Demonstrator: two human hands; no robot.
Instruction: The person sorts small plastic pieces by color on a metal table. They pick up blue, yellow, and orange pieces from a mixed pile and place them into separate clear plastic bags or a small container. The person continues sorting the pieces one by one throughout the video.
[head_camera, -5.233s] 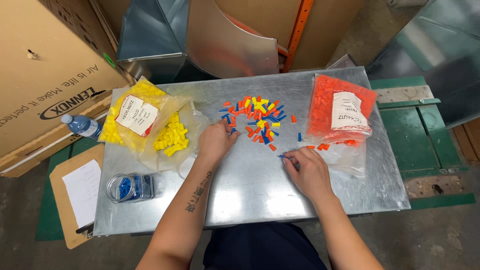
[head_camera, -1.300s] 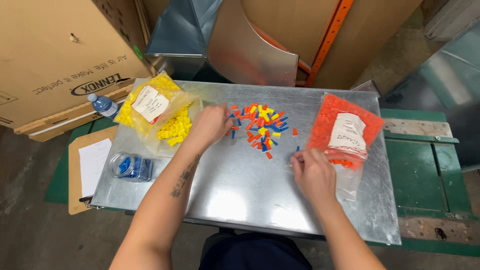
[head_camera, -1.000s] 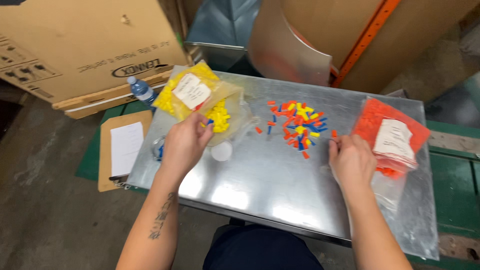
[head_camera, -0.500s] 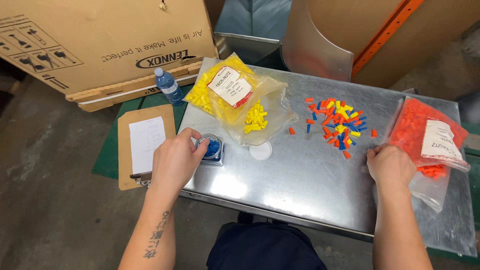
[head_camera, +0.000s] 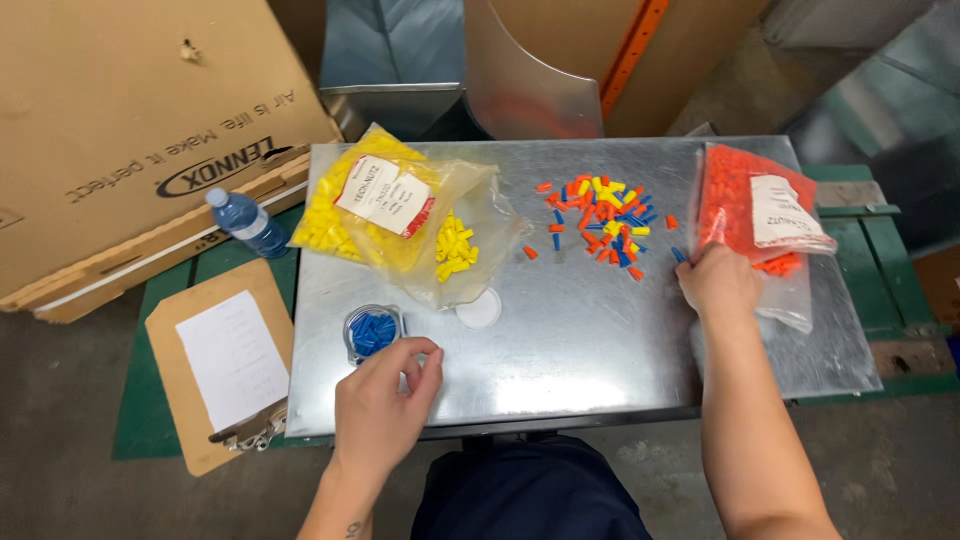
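While clear, the small jar (head_camera: 373, 333) holds blue caps.

The left hand (head_camera: 385, 400) left the mixed pile of small caps (head_camera: 603, 222), crossed the surface (head_camera: 580, 340) past the yellow bag (head_camera: 400, 215) and covered the clear cup of blue caps (head_camera: 373, 333), then drew back just beside it. The right hand (head_camera: 718, 280) shifted to the orange bag (head_camera: 760, 215).

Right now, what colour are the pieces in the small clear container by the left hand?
Blue. The small clear container by the left hand holds only blue pieces, seen best in the head view.
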